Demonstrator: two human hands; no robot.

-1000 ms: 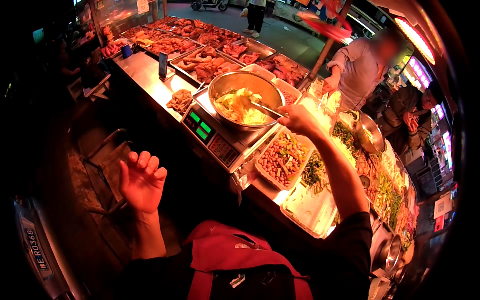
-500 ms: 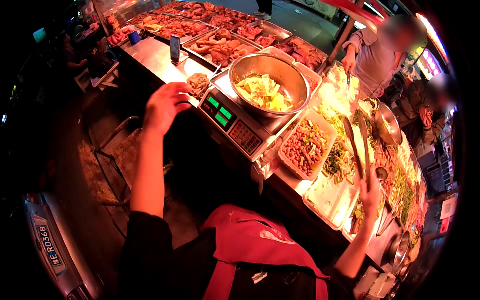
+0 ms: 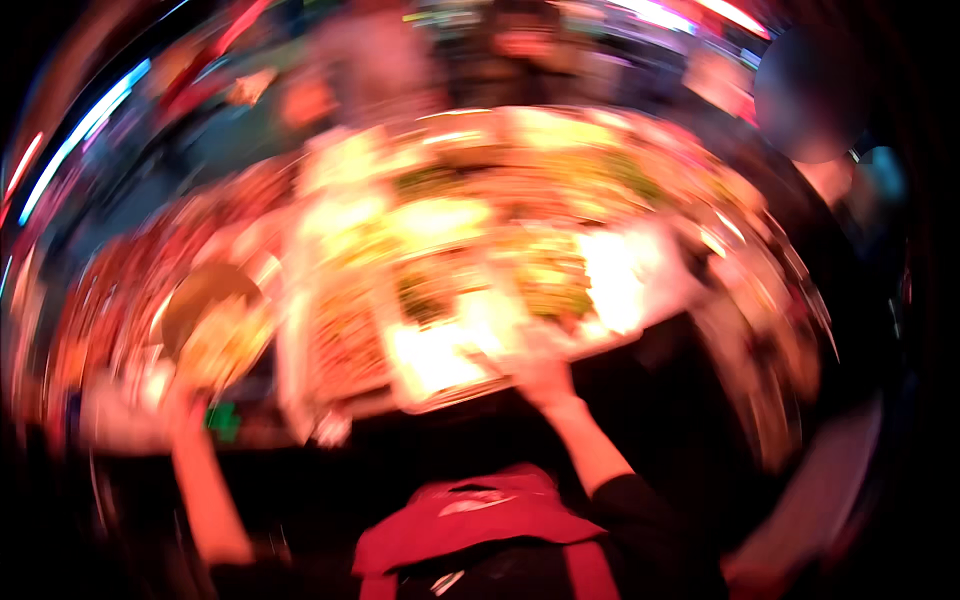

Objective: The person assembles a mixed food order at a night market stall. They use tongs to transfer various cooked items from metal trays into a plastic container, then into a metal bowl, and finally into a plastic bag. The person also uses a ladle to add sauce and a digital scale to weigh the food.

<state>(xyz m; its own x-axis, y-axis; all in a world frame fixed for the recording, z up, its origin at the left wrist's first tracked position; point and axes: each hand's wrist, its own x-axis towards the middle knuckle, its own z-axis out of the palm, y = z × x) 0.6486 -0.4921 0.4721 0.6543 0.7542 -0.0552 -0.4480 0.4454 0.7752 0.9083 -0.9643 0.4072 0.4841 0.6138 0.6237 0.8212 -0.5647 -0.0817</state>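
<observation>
The view has swung toward the tray (image 3: 437, 362) at lower centre, near the right hand (image 3: 540, 368); left hand (image 3: 182, 405) by the bowl (image 3: 198, 292), far left; grips too blurred to tell.

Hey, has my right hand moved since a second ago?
Yes. A second ago your right hand was at the metal bowl; now, judged against the scale's green display, it is much farther to the right.

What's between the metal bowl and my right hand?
Head view, blurred: from bowl to right hand, a patch of reddish food, then a bright tray.
</observation>
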